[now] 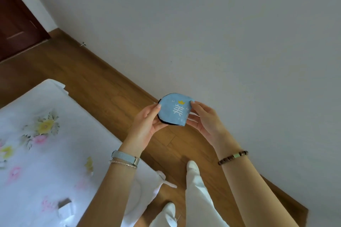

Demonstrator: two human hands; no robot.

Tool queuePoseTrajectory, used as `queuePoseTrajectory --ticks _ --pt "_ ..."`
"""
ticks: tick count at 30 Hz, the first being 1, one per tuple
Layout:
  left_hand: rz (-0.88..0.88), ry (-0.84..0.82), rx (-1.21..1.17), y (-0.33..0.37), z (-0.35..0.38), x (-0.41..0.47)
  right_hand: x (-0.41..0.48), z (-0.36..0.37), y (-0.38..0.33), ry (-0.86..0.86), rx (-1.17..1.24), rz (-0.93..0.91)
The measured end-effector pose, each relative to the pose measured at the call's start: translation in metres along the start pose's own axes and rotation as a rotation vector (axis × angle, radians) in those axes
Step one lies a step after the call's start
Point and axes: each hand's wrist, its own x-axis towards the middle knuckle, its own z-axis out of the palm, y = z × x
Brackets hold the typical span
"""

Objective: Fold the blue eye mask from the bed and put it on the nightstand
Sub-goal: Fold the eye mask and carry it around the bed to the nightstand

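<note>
Blue eye mask (175, 110), doubled over, was held in the air above the wooden floor (103, 86), beside the bed (46, 125); our left hand (147, 123) pinched one edge, our right hand (203, 118) the other. We judged it light, soft and limp, best pinched at the folded edges

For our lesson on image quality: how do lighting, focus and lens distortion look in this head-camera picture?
Head view: soft, even daylight with no glare; the blue eye mask, held between the left hand and right hand, is sharp; the floral bed sheet blurs toward the lower left; the wide lens tilts the wall and floor.
</note>
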Motion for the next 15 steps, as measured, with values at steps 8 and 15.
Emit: queuePoseTrajectory --ticks 8,15 --pt "0.074 0.217 -0.083 0.019 0.017 0.074 0.102 0.009 -0.053 -0.148 -0.122 0.066" --pt "0.133 0.356 -0.184 0.036 0.019 0.12 0.172 0.029 -0.091 -0.296 -0.238 0.109"
